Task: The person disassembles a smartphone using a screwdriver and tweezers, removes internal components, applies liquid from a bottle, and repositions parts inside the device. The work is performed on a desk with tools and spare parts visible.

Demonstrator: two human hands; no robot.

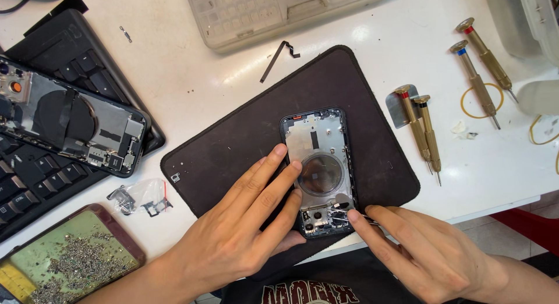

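A dark-framed, silvery-grey opened phone housing (319,170) lies on a charcoal fabric work mat (233,152), near four brass-gold screwdrivers (420,132) (two red-collared, one blue) on white table (192,71).

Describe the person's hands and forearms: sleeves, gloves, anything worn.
Both the left hand and the right hand are bare: no gloves, rings or watch in view. The forearms show no sleeves. Fingernails are short and unpainted.

The left hand (244,222) is lying flat, palm down, fingers stretched together and angling up to the right, while the right hand (416,248) is reaching in leftward, thumb and forefinger pinching at their tips.
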